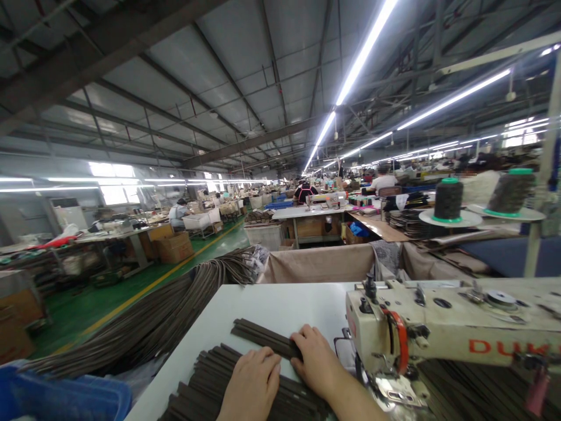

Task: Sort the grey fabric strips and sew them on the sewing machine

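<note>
Dark brown fabric strips (pixel 210 374) lie in a pile across the white sewing table (pixel 228 301). My left hand (pixel 252 383) rests on this pile, fingers close together and loosely bent, without a visible grip around any strip. A smaller bundle of strips (pixel 263 338) lies just beyond, angled toward the sewing machine. Its near end is under my right hand (pixel 318 359), with thumb and fingers closed around it. The sewing machine (pixel 394 339) stands directly to the right of that hand. Palms and the covered strip ends are hidden.
Long dark strips (pixel 175 304) drape beside the table's left edge, near a blue bin (pixel 74 394). A beige cloth-lined bin (pixel 319 264) stands beyond the table. Thread cones (pixel 448 200) sit on a stand above the machine. Co-workers sit farther off.
</note>
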{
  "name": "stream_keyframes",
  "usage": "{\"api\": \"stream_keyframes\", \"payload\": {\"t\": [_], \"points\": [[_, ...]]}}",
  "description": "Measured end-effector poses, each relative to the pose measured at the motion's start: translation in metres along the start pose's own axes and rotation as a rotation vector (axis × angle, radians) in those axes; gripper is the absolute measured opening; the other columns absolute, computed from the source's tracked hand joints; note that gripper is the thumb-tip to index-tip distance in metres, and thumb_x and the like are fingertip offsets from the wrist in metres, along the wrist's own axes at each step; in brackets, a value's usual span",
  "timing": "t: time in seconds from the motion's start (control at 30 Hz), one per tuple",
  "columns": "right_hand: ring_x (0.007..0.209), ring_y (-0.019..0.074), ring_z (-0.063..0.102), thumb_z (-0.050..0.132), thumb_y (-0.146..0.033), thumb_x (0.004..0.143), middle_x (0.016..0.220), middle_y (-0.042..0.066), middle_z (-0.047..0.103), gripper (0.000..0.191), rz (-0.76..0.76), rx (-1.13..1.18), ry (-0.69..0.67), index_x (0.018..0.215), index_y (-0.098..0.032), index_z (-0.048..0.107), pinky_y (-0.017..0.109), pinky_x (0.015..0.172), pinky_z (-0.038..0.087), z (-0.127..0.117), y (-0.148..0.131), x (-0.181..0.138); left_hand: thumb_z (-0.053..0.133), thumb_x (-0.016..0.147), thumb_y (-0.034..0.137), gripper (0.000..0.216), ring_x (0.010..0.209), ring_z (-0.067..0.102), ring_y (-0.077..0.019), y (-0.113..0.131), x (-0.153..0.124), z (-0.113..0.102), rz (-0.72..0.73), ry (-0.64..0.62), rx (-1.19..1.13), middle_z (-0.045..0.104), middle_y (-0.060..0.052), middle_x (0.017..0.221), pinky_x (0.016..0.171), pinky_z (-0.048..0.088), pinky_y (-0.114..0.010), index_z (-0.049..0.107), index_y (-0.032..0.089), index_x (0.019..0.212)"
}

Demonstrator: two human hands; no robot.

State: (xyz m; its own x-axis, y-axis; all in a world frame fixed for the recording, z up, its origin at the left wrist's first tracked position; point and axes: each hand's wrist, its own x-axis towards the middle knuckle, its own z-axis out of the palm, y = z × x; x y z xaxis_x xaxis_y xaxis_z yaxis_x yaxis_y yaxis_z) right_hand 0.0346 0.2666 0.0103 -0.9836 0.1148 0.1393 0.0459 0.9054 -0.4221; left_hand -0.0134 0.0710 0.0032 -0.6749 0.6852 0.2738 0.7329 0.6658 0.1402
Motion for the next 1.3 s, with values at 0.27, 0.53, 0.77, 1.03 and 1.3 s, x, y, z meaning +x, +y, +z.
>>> {"api": "stream_keyframes", "payload": {"t": [0.27, 0.53, 0.77, 1.03, 1.3], "points": [[0.121, 0.0307, 0.056, 0.064, -0.024, 0.087, 0.13, 0.013, 0.062, 0.034, 0.004, -0.005, -0.003, 0.121, -0.021, 0.07, 0.04, 0.107, 0.043, -0.0026, -0.0029, -0.0016, 0.038, 0.108, 0.024, 0.04, 0.118, 0.064, -0.0236, -0.0014, -0.0003, 0.0003, -0.012, -0.014, -0.015, 0.07, -0.004, 0.13, 0.111, 0.044, -0.044, 0.074, 0.029, 0.126], [0.121, 0.0306, 0.056, 0.065, -0.024, 0.086, 0.129, 0.013, 0.063, 0.035, 0.006, 0.002, -0.001, 0.12, -0.022, 0.07, 0.04, 0.106, 0.043, -0.0009, -0.0026, -0.0008, 0.037, 0.108, 0.023, 0.042, 0.119, 0.064, -0.0248, -0.0014, -0.0007, 0.0001, -0.009, -0.014, -0.003, 0.069, -0.005, 0.132, 0.11, 0.045, -0.044, 0.074, 0.029, 0.126], [0.121, 0.0296, 0.057, 0.064, -0.023, 0.088, 0.13, 0.013, 0.062, 0.035, 0.009, -0.008, -0.015, 0.122, -0.021, 0.07, 0.04, 0.108, 0.043, -0.0036, -0.0046, -0.0014, 0.037, 0.108, 0.024, 0.04, 0.118, 0.064, -0.0251, -0.0013, -0.0003, -0.0001, -0.007, -0.029, -0.01, 0.069, -0.004, 0.131, 0.109, 0.045, -0.046, 0.073, 0.03, 0.126], [0.121, 0.0302, 0.056, 0.065, -0.023, 0.087, 0.129, 0.013, 0.063, 0.034, 0.011, 0.006, -0.007, 0.121, -0.021, 0.07, 0.04, 0.107, 0.043, -0.0034, -0.0052, -0.0026, 0.039, 0.108, 0.023, 0.038, 0.118, 0.064, -0.0244, -0.0005, -0.0002, -0.0013, -0.01, -0.037, -0.024, 0.069, -0.004, 0.131, 0.11, 0.044, -0.045, 0.073, 0.03, 0.125], [0.12, 0.0303, 0.057, 0.065, -0.024, 0.087, 0.128, 0.013, 0.063, 0.034, -0.005, -0.004, 0.006, 0.121, -0.021, 0.07, 0.04, 0.106, 0.044, 0.0, -0.0018, -0.0009, 0.039, 0.108, 0.023, 0.039, 0.118, 0.064, -0.0252, -0.0009, -0.0003, -0.0022, -0.009, -0.028, -0.015, 0.07, -0.004, 0.13, 0.111, 0.045, -0.046, 0.073, 0.03, 0.126]]}}
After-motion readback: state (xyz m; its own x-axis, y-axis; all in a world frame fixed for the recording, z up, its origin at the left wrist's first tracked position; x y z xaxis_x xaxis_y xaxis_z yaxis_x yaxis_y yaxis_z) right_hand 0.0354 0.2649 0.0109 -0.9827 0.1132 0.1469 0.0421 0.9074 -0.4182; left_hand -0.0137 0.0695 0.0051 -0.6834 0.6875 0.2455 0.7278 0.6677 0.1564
